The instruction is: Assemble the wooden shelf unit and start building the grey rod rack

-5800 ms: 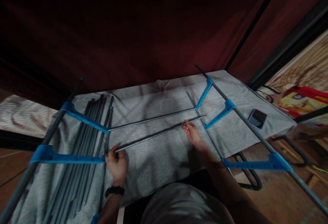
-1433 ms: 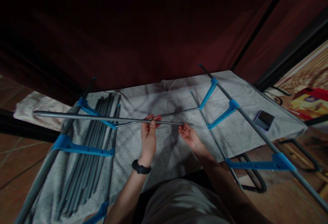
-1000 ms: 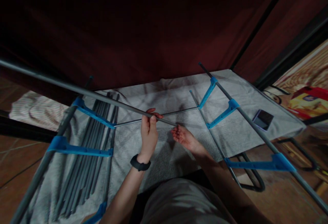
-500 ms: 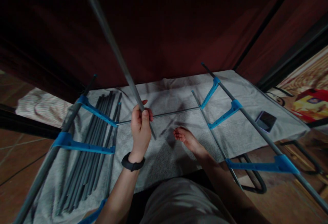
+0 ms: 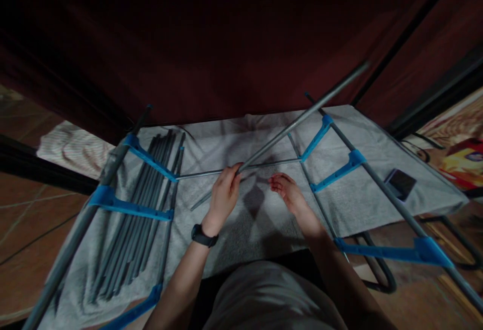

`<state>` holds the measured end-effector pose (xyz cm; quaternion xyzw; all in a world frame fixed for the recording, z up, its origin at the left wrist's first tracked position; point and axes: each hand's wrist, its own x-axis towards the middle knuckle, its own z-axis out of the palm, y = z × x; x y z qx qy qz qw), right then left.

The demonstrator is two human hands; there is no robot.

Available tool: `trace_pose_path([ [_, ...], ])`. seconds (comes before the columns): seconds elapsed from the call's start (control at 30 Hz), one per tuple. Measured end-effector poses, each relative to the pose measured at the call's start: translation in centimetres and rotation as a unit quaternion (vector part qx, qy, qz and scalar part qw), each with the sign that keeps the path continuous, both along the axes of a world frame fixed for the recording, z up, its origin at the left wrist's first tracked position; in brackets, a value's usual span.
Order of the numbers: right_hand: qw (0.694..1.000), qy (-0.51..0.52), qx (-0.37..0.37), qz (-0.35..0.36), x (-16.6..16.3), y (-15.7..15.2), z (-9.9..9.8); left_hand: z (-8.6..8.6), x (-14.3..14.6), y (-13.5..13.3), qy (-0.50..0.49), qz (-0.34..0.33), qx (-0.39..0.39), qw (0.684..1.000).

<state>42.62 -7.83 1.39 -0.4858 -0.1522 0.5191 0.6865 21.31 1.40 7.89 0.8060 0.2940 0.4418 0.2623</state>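
Observation:
My left hand [image 5: 225, 192] is closed around a loose grey metal tube [image 5: 290, 131], which slants from lower left to upper right. My right hand [image 5: 286, 189] hovers to the right with loosely curled fingers and nothing in it, below the tube. Behind both, a thin crossbar [image 5: 204, 173] joins two side frames. The left frame has blue plastic brackets [image 5: 138, 209] between its tubes, and the right frame has similar blue brackets [image 5: 335, 171].
Several grey tubes [image 5: 132, 229] lie bundled on the left of the grey cloth [image 5: 245, 229]. A phone [image 5: 401, 184] rests on the cloth at the right. A dark red panel [image 5: 226, 58] stands behind, and a bent black metal tube [image 5: 388, 277] shows below the cloth's right edge.
The tube in my left hand has swung from leaning up and left to slanting up and right. My right hand has shifted slightly to the right and up.

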Motion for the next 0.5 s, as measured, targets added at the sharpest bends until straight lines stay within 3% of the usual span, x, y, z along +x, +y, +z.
trace_pose_path([
  [0.23,0.995,-0.070,0.043,-0.048,1.2,0.2,3.5,-3.1,-1.0,0.6,0.079,0.020,0.033,0.996],
  [0.5,0.993,-0.086,0.046,-0.067,1.7,0.6,3.9,-5.7,-2.9,1.2,0.142,0.033,0.034,0.989],
])
